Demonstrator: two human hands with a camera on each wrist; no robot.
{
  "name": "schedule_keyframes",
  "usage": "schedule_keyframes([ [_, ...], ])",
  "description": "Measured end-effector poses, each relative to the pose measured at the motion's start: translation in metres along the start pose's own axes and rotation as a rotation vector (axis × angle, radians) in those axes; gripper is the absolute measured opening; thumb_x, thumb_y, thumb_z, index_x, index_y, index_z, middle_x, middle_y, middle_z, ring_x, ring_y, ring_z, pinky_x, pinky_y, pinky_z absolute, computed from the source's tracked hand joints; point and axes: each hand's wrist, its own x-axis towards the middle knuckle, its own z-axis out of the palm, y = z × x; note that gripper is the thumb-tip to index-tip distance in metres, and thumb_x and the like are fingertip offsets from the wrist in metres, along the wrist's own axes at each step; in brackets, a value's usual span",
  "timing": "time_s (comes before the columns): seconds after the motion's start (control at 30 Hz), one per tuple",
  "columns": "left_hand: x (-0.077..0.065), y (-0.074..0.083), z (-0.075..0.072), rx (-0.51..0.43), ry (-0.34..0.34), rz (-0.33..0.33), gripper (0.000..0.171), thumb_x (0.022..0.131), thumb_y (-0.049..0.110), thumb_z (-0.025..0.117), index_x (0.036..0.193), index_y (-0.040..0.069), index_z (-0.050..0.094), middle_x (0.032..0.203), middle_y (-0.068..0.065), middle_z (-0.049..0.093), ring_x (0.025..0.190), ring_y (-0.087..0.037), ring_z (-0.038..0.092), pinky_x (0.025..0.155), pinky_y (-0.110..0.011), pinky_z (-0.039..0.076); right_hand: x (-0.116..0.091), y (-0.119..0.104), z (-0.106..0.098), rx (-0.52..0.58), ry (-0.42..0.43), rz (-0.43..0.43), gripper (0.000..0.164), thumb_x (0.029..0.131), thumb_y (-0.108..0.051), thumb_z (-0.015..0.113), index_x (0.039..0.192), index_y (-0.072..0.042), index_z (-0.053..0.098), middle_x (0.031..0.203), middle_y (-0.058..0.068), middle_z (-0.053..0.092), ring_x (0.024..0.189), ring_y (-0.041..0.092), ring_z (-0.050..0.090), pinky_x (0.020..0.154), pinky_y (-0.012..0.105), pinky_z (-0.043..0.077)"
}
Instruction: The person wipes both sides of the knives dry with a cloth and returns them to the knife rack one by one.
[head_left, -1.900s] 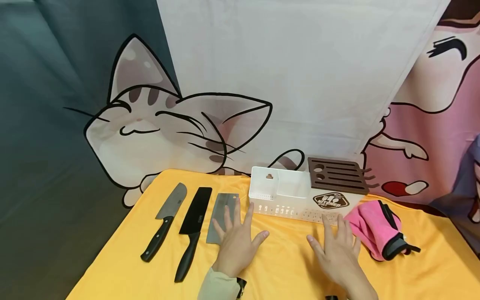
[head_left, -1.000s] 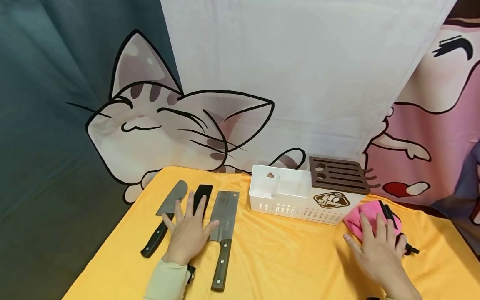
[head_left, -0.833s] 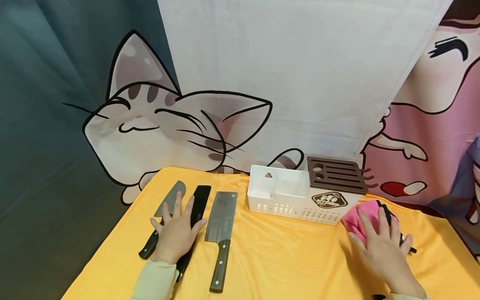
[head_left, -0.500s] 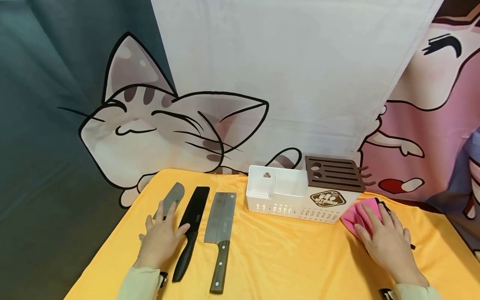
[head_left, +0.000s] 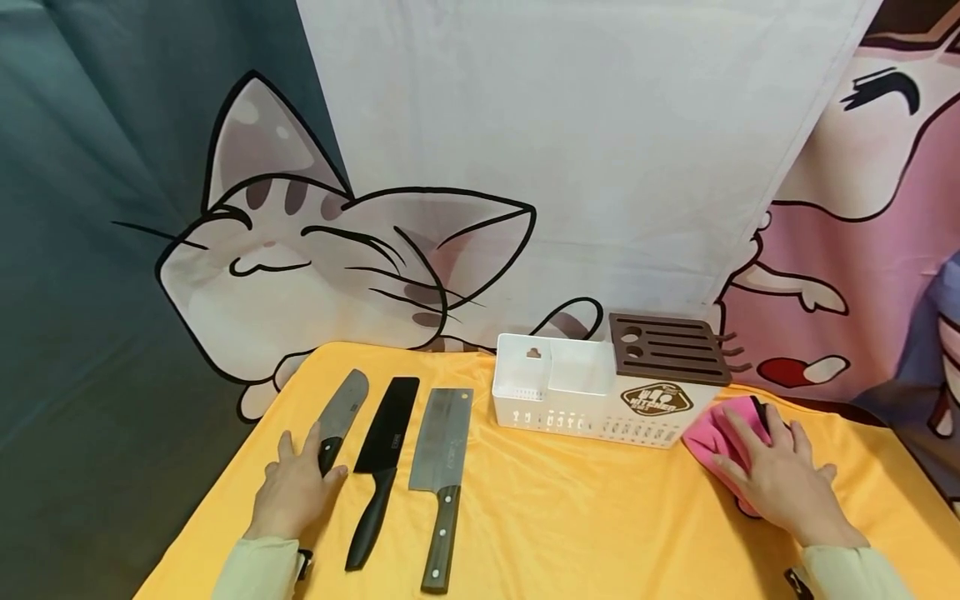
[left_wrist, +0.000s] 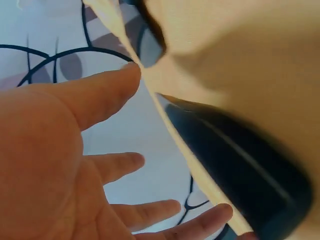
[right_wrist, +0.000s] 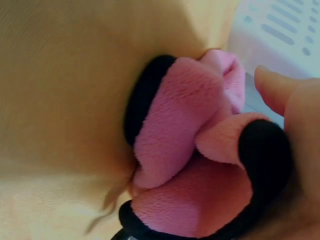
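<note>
My left hand (head_left: 291, 492) reaches over the handle of the leftmost kitchen knife (head_left: 345, 404), fingers spread, thumb held apart. In the left wrist view a dark handle (left_wrist: 240, 165) lies just off the fingertips, and the palm faces it holding nothing. To the right lie a black-bladed knife (head_left: 386, 425) and a cleaver (head_left: 442, 442) with a riveted handle. My right hand (head_left: 791, 483) lies over a bunched pink cloth (head_left: 716, 437) with black edging, its fingers extended and spread. The right wrist view shows the cloth's folds (right_wrist: 175, 115) under that hand, the thumb apart from them.
A white plastic holder (head_left: 562, 417) with compartments and a brown slotted top (head_left: 667, 346) stands at the back of the yellow-covered table (head_left: 555, 517). Hooks stick out from its right side. Behind hangs a cartoon-printed curtain (head_left: 585, 167).
My left hand has moved left, past the cleaver and black knife, and down to the leftmost knife's handle. My right hand has moved right from beside the holder onto the pink cloth.
</note>
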Motion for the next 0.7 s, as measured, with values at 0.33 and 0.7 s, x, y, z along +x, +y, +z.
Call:
schedule_keyframes([
  [0.33, 0.005, -0.010, 0.013, 0.026, -0.004, -0.085, 0.082, 0.086, 0.044, 0.060, 0.145, 0.001, 0.022, 0.116, -0.039, 0.029, 0.098, -0.056, 0.039, 0.061, -0.059, 0.042, 0.005, 0.008, 0.003, 0.032, -0.069, 0.007, 0.079, 0.086, -0.066, 0.041, 0.149, -0.028, 0.014, 0.143, 0.037, 0.002, 0.120, 0.063, 0.009, 0.067, 0.082, 0.021],
  [0.7, 0.004, -0.009, 0.014, 0.019, -0.013, -0.099, 0.067, 0.089, 0.038, 0.058, 0.137, -0.003, 0.037, 0.101, -0.033, 0.038, 0.087, -0.044, 0.044, 0.054, -0.048, 0.042, 0.006, 0.017, 0.012, 0.001, -0.068, -0.043, 0.082, 0.082, -0.063, 0.051, 0.148, -0.025, 0.020, 0.139, 0.040, 0.012, 0.116, 0.066, 0.016, 0.068, 0.076, 0.030],
])
